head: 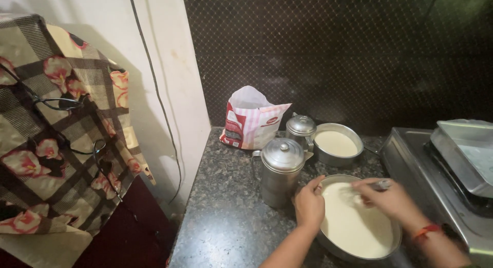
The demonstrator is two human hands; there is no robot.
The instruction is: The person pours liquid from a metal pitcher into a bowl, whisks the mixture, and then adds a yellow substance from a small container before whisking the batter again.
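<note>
The round steel pan (343, 247) of pale batter, just right of the lidded steel jug (281, 171), is steadied at its rim by the left hand (309, 205) with curled fingers while the right hand (391, 200) pinches a spoon (381, 185); judged heavy, sloshing, slippery-walled, best gripped at opposite rims.

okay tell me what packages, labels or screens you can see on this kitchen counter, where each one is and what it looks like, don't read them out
Bag: one open, crumpled plastic pouch at the back left of the counter, against the dark tiled wall, behind the two metal jugs; white with red and pink stripes and a dark red panel.
Labels, signs or screens: none apart from the print on that bag.
</note>
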